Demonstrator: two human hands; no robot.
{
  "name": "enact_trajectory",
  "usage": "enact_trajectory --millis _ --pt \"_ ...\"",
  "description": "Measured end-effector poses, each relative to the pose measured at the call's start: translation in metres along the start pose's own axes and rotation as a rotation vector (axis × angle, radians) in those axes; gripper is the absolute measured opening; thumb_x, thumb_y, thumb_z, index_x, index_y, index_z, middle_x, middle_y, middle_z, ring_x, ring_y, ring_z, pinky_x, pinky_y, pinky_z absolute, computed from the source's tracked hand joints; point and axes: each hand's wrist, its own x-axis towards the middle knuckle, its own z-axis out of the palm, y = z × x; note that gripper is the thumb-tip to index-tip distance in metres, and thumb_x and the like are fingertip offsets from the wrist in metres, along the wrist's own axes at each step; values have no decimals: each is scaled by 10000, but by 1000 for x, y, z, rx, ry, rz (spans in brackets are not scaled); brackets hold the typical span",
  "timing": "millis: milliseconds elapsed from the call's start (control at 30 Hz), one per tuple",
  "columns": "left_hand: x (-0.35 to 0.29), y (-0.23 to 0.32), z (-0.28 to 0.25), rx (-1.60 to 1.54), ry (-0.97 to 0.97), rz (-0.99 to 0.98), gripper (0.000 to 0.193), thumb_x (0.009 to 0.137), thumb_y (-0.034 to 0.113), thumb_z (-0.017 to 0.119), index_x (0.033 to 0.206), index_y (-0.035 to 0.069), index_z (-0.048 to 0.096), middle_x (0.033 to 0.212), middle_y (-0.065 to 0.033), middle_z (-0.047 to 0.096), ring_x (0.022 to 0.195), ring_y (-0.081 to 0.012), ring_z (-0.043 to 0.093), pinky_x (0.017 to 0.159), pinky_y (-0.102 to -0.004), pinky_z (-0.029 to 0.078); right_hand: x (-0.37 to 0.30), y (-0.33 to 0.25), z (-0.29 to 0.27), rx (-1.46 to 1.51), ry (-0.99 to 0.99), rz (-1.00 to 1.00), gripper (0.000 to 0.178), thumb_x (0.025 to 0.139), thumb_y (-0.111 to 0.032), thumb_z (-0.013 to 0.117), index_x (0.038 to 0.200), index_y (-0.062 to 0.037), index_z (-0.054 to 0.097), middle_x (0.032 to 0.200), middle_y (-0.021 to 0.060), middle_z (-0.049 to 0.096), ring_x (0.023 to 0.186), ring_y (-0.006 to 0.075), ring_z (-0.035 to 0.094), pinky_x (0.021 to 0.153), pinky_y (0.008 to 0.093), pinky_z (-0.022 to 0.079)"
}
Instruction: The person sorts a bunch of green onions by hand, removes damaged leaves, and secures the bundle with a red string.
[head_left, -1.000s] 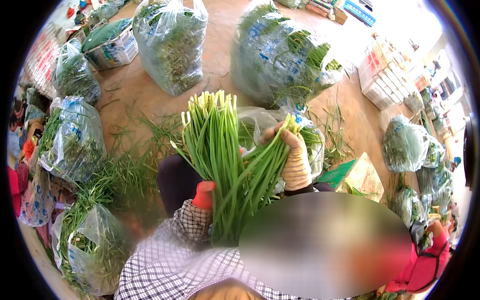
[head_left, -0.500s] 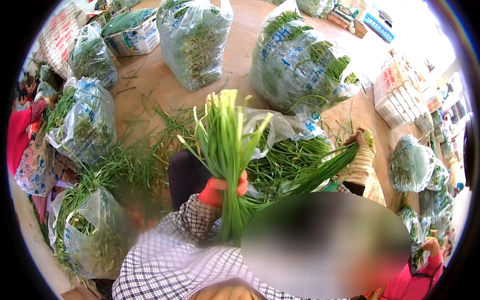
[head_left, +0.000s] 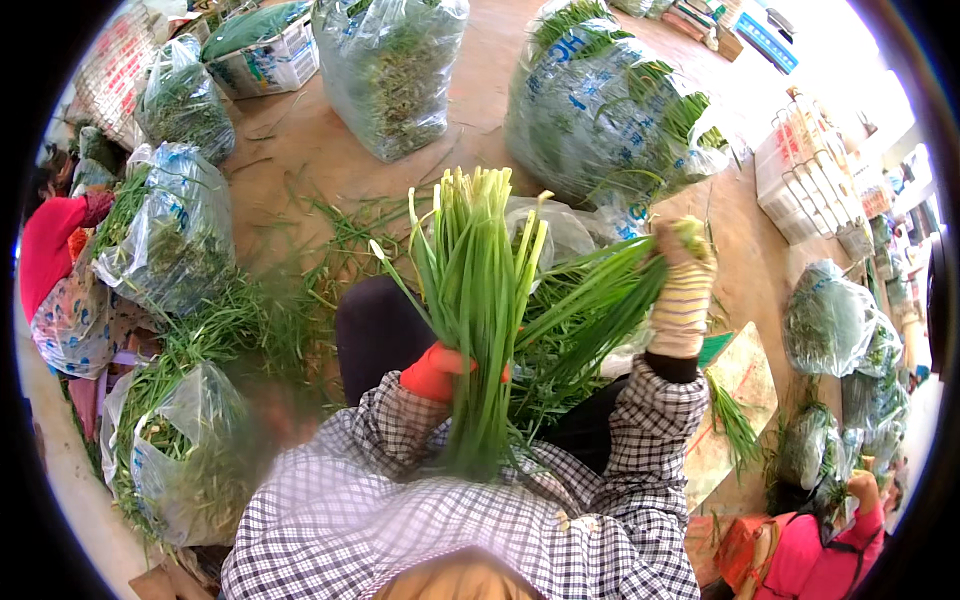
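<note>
My left hand (head_left: pixel 432 372), in an orange-red glove, is closed round a thick bunch of long chive-like green stalks (head_left: pixel 487 270). The bunch stands upright in front of my chest with its pale ends up. My right hand (head_left: pixel 688 268), in a yellow-striped glove, is raised to the right. It grips a thinner bunch of the same stalks (head_left: pixel 600 310) near their pale ends, and the leaves slant down to the left, toward the first bunch. Below and between them lie more loose greens (head_left: pixel 545 385), by a clear plastic bag (head_left: pixel 560 230).
Full plastic bags of greens stand ahead (head_left: pixel 395 80) and to the ahead right (head_left: pixel 600 120). More bags (head_left: pixel 180 230) line the left, near a person in pink (head_left: pixel 50 245). A pale board (head_left: pixel 740 400) lies by my right arm; another person in pink (head_left: pixel 815 550) is at lower right.
My right hand has moved left with its stalks, nearer the upright bunch, and its forearm now shows. The bunch in my left hand looks fuller and has shifted slightly right.
</note>
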Motion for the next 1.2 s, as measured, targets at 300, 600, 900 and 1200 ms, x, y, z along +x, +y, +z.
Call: enact_trajectory --millis 300,600,900,1200 --pt "6 2 8 -10 52 34 725 675 169 740 1333 47 463 1297 -201 521 839 -204 644 699 -324 548 34 -53 -91 -89 469 -315 240 902 -233 629 1055 -48 622 758 53 626 633 156 594 665 336 531" --pt "3 1 9 80 80 34 704 675 179 728 1312 17 476 1275 -207 532 826 -217 643 666 -339 542 -76 -5 44 -517 -782 -64 96 737 -57 657 810 -98 609 722 -24 595 676 149 607 641 295 508" --pt "17 -6 1 192 123 19 702 687 183 739 1324 49 478 1282 -124 543 1021 -204 594 845 -347 513 -68 -44 7 -427 -640 132 271 780 -17 709 1043 -51 656 834 -10 660 721 100 602 679 240 500" --pt "19 -17 -12 382 30 147 609 772 49 719 1323 32 463 1295 -146 527 1099 -293 570 912 -431 502 -48 11 44 -97 -438 243 124 810 -51 701 914 -29 638 778 -25 625 644 54 546 580 188 437"
